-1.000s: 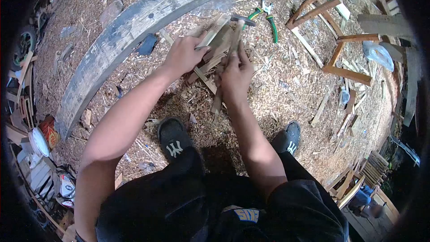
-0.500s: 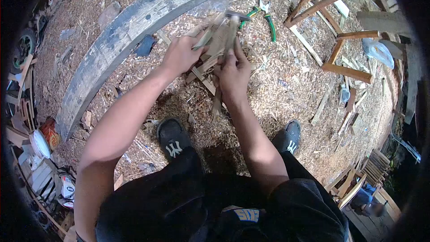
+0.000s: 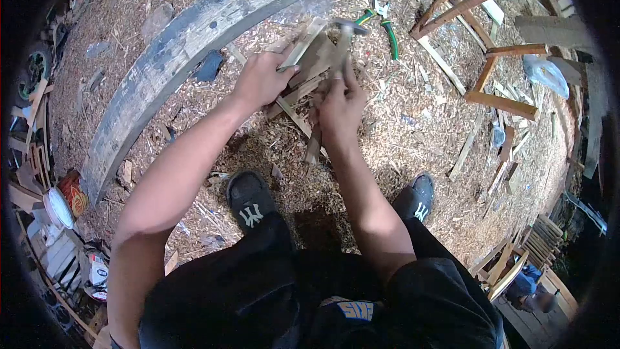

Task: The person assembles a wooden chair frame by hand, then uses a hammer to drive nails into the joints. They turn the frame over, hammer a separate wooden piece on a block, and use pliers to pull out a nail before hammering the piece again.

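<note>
My left hand (image 3: 263, 79) is closed on a thin wood strip (image 3: 305, 41), which points up and to the right over a flat wood piece (image 3: 318, 60). My right hand (image 3: 341, 106) wraps round the handle of a hammer (image 3: 350, 27), whose head is blurred and lies to the right of the strip's upper end. More wood pieces (image 3: 294, 116) lie crossed below and between my hands. Pliers with green and black handles (image 3: 392, 39) are on the ground just beyond the hammer head.
A long curved beam (image 3: 174, 48) arcs across the left and far side. At the right stands a brown wooden frame (image 3: 478, 22). Wood chips cover the ground. My shoes (image 3: 248, 197) are below my hands. A person (image 3: 539, 300) is at the lower right.
The hammer head has shifted slightly right and down, away from the strip, with my right hand tilting along. The strip in my left hand shows more clearly.
</note>
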Available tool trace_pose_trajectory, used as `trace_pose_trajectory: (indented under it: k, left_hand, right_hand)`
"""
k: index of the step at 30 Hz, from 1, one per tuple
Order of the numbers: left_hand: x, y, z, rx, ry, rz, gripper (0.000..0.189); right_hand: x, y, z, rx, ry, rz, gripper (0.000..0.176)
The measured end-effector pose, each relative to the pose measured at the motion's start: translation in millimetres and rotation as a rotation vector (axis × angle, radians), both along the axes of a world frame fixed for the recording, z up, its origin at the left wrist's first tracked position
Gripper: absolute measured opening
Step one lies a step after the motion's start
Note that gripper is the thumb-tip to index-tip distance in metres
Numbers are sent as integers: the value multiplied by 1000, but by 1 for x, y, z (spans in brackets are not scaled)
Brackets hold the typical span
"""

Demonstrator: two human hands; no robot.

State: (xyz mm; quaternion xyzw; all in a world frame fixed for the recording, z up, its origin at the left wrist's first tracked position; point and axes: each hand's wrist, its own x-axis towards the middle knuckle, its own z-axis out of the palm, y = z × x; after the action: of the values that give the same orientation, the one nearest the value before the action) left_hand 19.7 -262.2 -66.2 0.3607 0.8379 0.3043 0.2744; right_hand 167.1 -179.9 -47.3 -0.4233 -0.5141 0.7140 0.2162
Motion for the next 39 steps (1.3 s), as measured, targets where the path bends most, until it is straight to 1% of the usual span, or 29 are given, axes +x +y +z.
trace_pose_trajectory:
  k: [2,3,4,5,6,7,8,10,11,12,13,16,18,19,20,21,22,24,25,26,28,29,31,33,35,36,37,38,39]
  left_hand:
    - [0,3,12,-69,-13,14,43]
    - [3,4,16,-136,-32,22,44]
    - [1,1,5,-135,-32,21,44]
    - [-2,-3,-11,9,7,-2,47]
    - [-2,-2,-11,153,47,-26,49]
    - [-3,0,-11,155,51,-29,49]
    - [-3,-2,-12,104,17,-19,49]
    - [-2,-2,3,47,-13,1,50]
    - [-1,0,12,-19,-27,5,50]
    - [1,2,15,-81,-44,6,51]
    - [0,1,10,-16,-16,0,50]
    - [0,0,11,-31,-47,10,48]
    - [-3,-2,5,17,-34,2,46]
    - [-3,-2,1,71,-22,-9,45]
    - [-2,-2,-2,73,-25,-9,45]
    - [-1,-1,1,31,-17,-6,44]
    - [-2,0,3,-12,-6,0,44]
    - [0,1,10,-66,-20,8,44]
    - [0,3,13,-115,-30,12,44]
    - [-1,4,11,-111,-29,9,44]
    - [-3,1,2,-28,3,-13,45]
    - [-2,1,-3,-30,5,-15,45]
    - [1,-1,-9,105,140,-1,46]
    - [-2,-3,-11,106,82,-3,45]
    - [-2,1,-10,111,27,-10,45]
    - [0,2,-5,26,18,6,43]
    - [-1,2,0,-60,11,28,41]
    - [-1,2,4,-66,12,32,41]
    - [0,1,5,-68,7,30,41]
  right_hand:
    - [-4,-1,19,-1,-4,-250,48]
    - [-5,-4,30,-63,0,-252,49]
    - [-4,-4,30,-62,0,-253,49]
    - [-2,-2,29,-85,-68,2,50]
    - [-1,0,26,-106,-135,257,52]
    - [-3,-8,16,-4,-71,189,52]
    - [-4,-11,9,-7,-70,190,52]
    - [-13,-15,14,14,52,-312,49]
    - [-12,-14,10,15,84,-333,47]
    - [-11,-15,9,15,82,-334,47]
    - [-11,-14,8,32,56,-310,47]
    - [-12,-12,-2,54,61,-303,48]
    - [-9,-8,-7,170,-102,-4,48]
    - [-6,-6,-7,170,-105,-4,48]
    - [-3,-4,-6,105,-81,-35,49]
    - [-4,-2,-2,39,-55,-65,49]
    - [-8,-1,2,40,-51,-61,49]
    - [-8,-2,7,-48,109,-253,51]
    - [-4,1,6,56,-51,-86,50]
    - [-4,4,6,59,-51,-89,50]
    - [-4,7,4,-68,-45,-18,49]
    - [-4,8,4,-14,-4,-83,50]
    - [-3,8,6,-26,-1,-103,50]
    - [-1,8,3,-32,-1,-130,50]
    - [1,7,-6,-51,-41,28,50]
    - [-2,6,-3,-52,-39,27,50]
    - [-5,6,0,-36,0,-124,50]
    - [-6,4,3,-24,33,-275,50]
    - [-5,1,5,-30,31,-275,50]
